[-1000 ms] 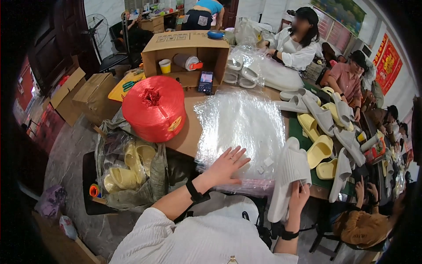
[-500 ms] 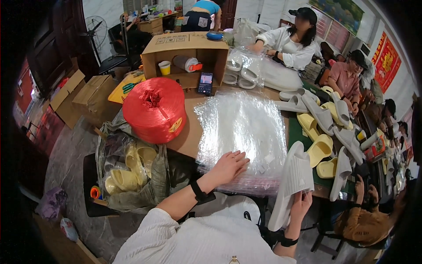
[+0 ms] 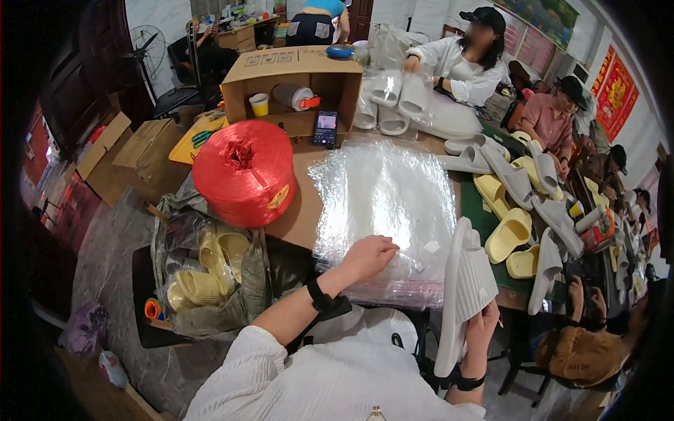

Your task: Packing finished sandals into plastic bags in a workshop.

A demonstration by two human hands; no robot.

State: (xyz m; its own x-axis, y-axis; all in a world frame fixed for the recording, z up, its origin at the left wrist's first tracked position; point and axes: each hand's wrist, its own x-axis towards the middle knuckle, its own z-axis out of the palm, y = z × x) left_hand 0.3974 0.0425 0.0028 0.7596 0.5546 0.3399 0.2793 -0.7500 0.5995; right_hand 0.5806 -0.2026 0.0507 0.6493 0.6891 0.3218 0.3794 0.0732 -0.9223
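My right hand [image 3: 480, 324] grips a light grey slipper [image 3: 469, 284] with a ribbed strap, held upright at the right of the bag stack. Whether a second slipper is nested with it, I cannot tell. Over the near part of a stack of clear plastic bags [image 3: 382, 189] lies my left hand [image 3: 368, 257], its fingers curled together on the top bag; the fingertips are partly hidden. Grey slippers [image 3: 507, 181] and yellow slippers [image 3: 508, 235] are heaped on the table just beyond the held one.
A big red twine roll [image 3: 243, 175] stands left of the bags. Behind it, a cardboard box [image 3: 291, 67] on its side holds a cup and a bottle; a phone [image 3: 325, 128] leans there. Bagged yellow slippers [image 3: 203, 284] sit lower left. A co-worker [image 3: 460, 63] handles bagged slippers across the table.
My left hand's fingers have gone from stretched flat to curled on the bags. The grey slipper in my right hand has shifted slightly. Across the table, the co-worker's bagged slippers have moved.
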